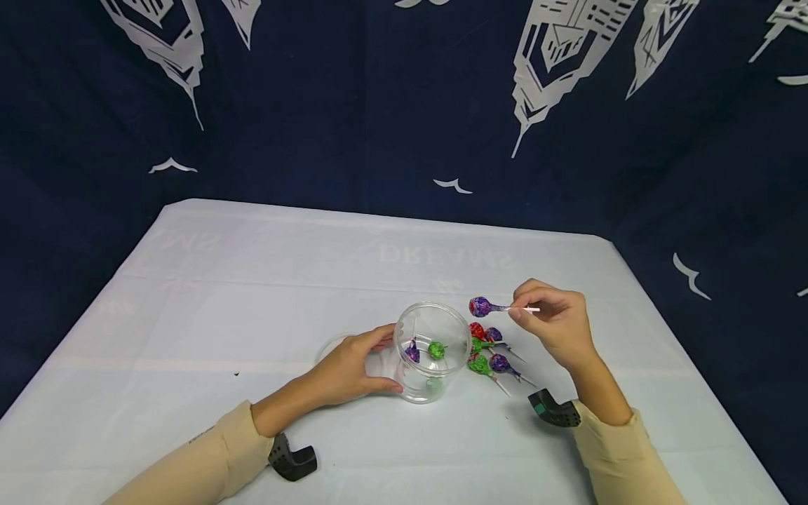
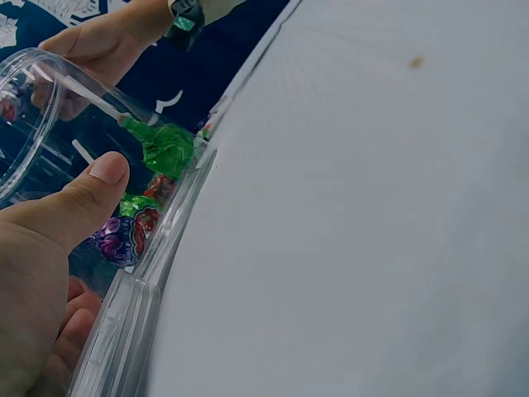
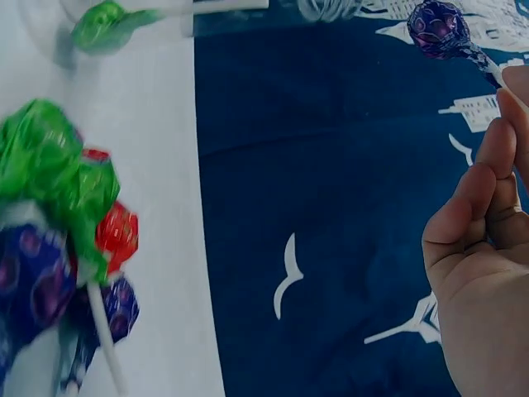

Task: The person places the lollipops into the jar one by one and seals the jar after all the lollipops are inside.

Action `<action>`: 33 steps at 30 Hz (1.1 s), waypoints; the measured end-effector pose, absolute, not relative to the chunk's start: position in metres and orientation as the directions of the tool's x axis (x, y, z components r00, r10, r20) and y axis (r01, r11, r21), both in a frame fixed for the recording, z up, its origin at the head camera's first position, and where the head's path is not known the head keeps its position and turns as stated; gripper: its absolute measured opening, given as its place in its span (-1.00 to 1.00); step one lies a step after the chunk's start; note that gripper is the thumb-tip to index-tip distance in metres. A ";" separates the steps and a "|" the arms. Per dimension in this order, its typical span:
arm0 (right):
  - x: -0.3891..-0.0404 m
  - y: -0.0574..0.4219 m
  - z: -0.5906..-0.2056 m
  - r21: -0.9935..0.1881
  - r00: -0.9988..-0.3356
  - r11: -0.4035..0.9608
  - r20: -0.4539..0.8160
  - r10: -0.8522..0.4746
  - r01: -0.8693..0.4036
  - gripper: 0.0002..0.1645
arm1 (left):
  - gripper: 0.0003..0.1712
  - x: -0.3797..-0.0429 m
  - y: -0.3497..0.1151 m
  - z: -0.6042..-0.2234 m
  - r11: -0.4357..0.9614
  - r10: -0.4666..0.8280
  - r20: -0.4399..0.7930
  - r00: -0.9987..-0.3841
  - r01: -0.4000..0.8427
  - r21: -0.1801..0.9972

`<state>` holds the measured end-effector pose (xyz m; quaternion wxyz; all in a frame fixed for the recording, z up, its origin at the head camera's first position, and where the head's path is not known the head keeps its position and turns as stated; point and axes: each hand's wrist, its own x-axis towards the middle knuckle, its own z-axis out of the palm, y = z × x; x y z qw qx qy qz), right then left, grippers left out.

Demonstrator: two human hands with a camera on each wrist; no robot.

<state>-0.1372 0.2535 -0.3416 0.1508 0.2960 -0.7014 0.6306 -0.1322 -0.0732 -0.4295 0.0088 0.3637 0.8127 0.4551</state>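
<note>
A clear plastic jar (image 1: 413,379) stands upright on the white table, with a green lollipop (image 1: 436,350) and a purple lollipop (image 1: 412,351) inside. My left hand (image 1: 353,368) holds the jar from its left side, the thumb across the near wall in the left wrist view. To the right, my right hand (image 1: 555,319) pinches the white stick of a purple-wrapped lollipop (image 1: 481,306). That lollipop lies level in the air just right of the jar's rim, its head pointing toward the jar. In the right wrist view the same lollipop (image 3: 438,30) shows at the top right.
Several lollipops in green, red and purple wrappers, one a green lollipop (image 1: 478,363), lie bunched against the jar's right side. A clear round lid (image 1: 325,346) lies flat behind my left hand. Beyond the white table (image 1: 252,308) hangs a dark blue printed cloth (image 1: 315,126).
</note>
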 end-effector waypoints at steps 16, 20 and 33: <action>-0.149 0.226 -0.337 -0.751 -0.690 -0.070 0.635 -0.348 -0.656 -0.95 | 0.02 -0.132 -0.074 -0.428 0.317 0.601 0.329 -0.728 0.596 0.738; -0.150 0.222 -0.339 -0.753 -0.665 -0.105 0.630 -0.401 -0.650 -0.88 | 0.02 -0.131 -0.073 -0.428 0.310 0.604 0.330 -0.726 0.595 0.741; -0.142 0.239 -0.349 -0.794 -0.734 0.006 0.559 -0.386 -0.607 -0.79 | 0.02 -0.133 -0.073 -0.429 0.309 0.600 0.339 -0.724 0.601 0.737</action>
